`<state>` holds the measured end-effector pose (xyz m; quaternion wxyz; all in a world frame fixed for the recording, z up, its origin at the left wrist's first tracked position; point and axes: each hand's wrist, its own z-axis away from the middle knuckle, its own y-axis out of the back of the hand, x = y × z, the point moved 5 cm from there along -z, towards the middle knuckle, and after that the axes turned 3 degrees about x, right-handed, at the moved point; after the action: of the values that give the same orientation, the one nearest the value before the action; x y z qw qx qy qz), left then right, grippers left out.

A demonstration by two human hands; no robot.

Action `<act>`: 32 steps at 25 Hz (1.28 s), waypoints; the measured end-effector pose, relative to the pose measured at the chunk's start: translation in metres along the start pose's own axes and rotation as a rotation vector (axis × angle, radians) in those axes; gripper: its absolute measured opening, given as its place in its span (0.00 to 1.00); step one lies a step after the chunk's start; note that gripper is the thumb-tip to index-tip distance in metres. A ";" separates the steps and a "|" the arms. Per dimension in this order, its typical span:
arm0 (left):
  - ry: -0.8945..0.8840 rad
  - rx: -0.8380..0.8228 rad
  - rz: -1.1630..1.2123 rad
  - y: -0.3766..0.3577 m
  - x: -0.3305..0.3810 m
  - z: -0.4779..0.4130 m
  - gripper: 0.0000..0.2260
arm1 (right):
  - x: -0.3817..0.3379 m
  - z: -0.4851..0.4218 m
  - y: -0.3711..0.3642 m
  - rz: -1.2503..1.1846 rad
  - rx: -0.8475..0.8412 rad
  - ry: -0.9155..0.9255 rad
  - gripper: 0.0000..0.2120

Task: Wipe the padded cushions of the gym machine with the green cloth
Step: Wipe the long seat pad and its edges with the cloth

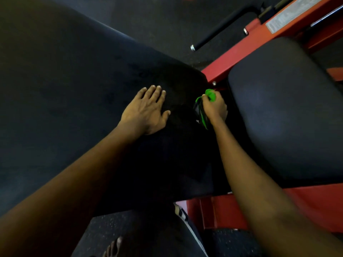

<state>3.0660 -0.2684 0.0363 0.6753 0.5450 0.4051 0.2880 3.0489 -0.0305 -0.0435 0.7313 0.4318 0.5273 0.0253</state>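
Gripping the green cloth bunched in my right hand, down in the gap between the two cushions; left hand lies flat, fingers straight, on the large left cushion. Right cushion sits just beside the cloth hand, long axis running away up-right; likely next.
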 end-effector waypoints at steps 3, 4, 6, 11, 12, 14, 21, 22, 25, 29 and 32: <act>0.014 0.001 0.004 0.002 0.004 0.000 0.33 | -0.044 -0.012 -0.026 -0.007 -0.049 0.099 0.19; 0.015 0.004 0.002 0.003 0.004 0.001 0.33 | -0.068 -0.005 -0.036 -0.032 -0.074 0.230 0.19; 0.020 0.010 0.007 0.005 0.004 0.001 0.33 | -0.100 0.008 -0.050 -0.083 -0.126 0.456 0.19; 0.003 0.010 0.016 0.003 0.004 0.002 0.33 | -0.058 -0.026 -0.035 -0.050 -0.105 0.361 0.25; -0.005 0.010 0.019 0.004 0.003 0.001 0.33 | -0.045 -0.023 -0.029 -0.046 -0.092 0.312 0.24; -0.018 0.007 0.017 0.005 0.002 0.000 0.33 | -0.024 0.008 -0.018 -0.052 -0.084 0.290 0.21; 0.062 0.045 0.000 0.027 -0.015 0.010 0.29 | -0.008 0.149 0.018 -0.147 -0.172 0.543 0.20; 0.088 0.042 -0.047 0.031 -0.028 0.013 0.30 | -0.015 0.140 0.014 -0.139 -0.162 0.550 0.19; 0.166 -0.028 -0.072 0.031 -0.063 0.028 0.33 | -0.040 0.077 -0.010 -0.093 -0.099 0.444 0.18; 0.197 0.010 -0.030 0.026 -0.063 0.032 0.34 | -0.092 0.038 -0.042 -0.101 -0.102 0.308 0.20; 0.219 0.035 -0.030 0.029 -0.062 0.031 0.35 | -0.141 0.073 -0.064 -0.127 -0.195 0.617 0.19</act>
<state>3.0628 -0.3279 0.0814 0.6216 0.5159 0.4894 0.3286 3.0173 -0.1842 0.0255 0.5752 0.2980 0.7449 0.1597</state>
